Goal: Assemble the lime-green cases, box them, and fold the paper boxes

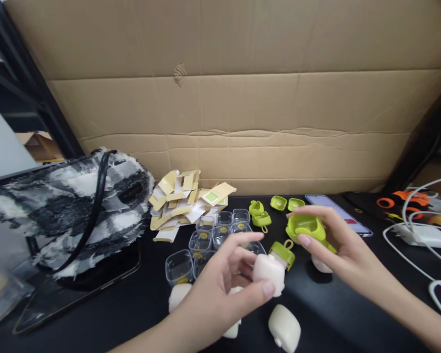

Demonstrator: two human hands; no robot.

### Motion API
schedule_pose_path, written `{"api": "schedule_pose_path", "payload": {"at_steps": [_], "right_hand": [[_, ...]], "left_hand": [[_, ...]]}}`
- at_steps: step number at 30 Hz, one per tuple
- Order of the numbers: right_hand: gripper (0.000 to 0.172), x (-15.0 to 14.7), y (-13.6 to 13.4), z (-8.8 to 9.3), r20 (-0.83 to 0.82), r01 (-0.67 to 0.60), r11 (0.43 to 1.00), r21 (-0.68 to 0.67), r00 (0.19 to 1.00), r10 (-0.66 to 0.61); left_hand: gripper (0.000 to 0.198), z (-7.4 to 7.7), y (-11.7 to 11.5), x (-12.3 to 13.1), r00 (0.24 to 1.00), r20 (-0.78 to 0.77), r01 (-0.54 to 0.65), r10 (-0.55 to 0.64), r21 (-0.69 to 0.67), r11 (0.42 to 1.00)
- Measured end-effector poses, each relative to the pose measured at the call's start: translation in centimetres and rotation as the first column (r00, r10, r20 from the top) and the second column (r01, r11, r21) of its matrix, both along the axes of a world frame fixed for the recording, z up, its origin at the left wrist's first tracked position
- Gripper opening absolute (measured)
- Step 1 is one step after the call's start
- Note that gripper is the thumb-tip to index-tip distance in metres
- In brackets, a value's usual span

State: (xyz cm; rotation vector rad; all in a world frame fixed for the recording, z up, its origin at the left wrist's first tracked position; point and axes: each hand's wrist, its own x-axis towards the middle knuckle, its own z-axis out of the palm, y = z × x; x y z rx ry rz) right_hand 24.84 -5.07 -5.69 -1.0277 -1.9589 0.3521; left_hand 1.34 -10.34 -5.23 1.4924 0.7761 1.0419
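Observation:
My left hand [220, 289] pinches a small white bottle-shaped piece [269, 272] with a green cap [282, 252] between thumb and fingers. To its right, my right hand [338, 245] grips a green plastic lid part [307, 226]. Both hover over the black table [132, 314]. Loose white pieces lie below my hands, one [284, 327] near the front edge and another [178, 295] to the left. Several clear square cups [206, 240] stand behind my left hand.
More green lid parts [260, 214] sit near the cardboard wall [228, 98]. A pile of tan backing papers [185, 198] lies beside a black-and-white furry bag [69, 206]. A phone [340, 213], orange scissors [407, 200] and white cables [422, 235] are at the right.

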Motion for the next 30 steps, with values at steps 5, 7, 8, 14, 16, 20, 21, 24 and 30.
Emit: {"api": "schedule_pose_path", "payload": {"at_steps": [5,7,8,14,16,20,21,24,30], "right_hand": [[0.022,-0.8,-1.3,-0.6,0.028,-0.14,0.988,-0.07,0.989,0.142],[0.04,-1.4,-1.9,-1.1,0.017,-0.153,0.987,-0.04,0.988,0.154],[0.048,-1.7,-2.2,-1.3,0.01,-0.158,0.987,-0.03,0.987,0.158],[0.051,-3.1,-4.2,-1.7,0.099,-0.24,0.961,0.135,0.969,0.228],[0.051,-3.3,-4.4,-1.7,0.095,-0.247,0.961,0.124,0.967,0.236],[0.052,-3.1,-4.3,-1.7,0.083,-0.266,0.957,0.115,0.963,0.258],[0.053,-3.0,-4.3,-1.7,0.091,-0.27,0.955,0.124,0.961,0.26],[0.055,-2.7,-4.4,-1.7,0.151,-0.283,0.951,0.123,0.953,0.264],[0.061,-2.3,-4.9,-1.9,0.224,-0.3,0.952,0.065,0.934,0.279]], "left_hand": [[0.025,0.0,-0.2,0.1,0.995,0.097,-0.032,0.037,-0.052,0.998],[0.025,-0.1,-0.3,0.3,0.985,0.156,-0.071,0.079,-0.055,0.996],[0.026,-0.2,-0.4,0.4,0.976,0.198,-0.082,0.094,-0.065,0.995],[0.028,-0.7,-1.7,1.3,0.969,0.178,-0.147,0.174,-0.155,0.977],[0.026,-0.8,-1.9,1.3,0.981,0.086,-0.163,0.174,-0.116,0.98],[0.025,-1.0,-1.6,1.0,0.99,0.006,-0.139,0.139,0.043,0.989],[0.025,-1.0,-1.6,1.0,0.99,-0.008,-0.139,0.14,0.073,0.988],[0.026,-0.9,-1.4,1.0,0.992,-0.033,-0.123,0.125,0.063,0.99],[0.024,-0.2,-1.5,0.9,0.998,-0.047,-0.054,0.051,-0.074,0.996]]}}
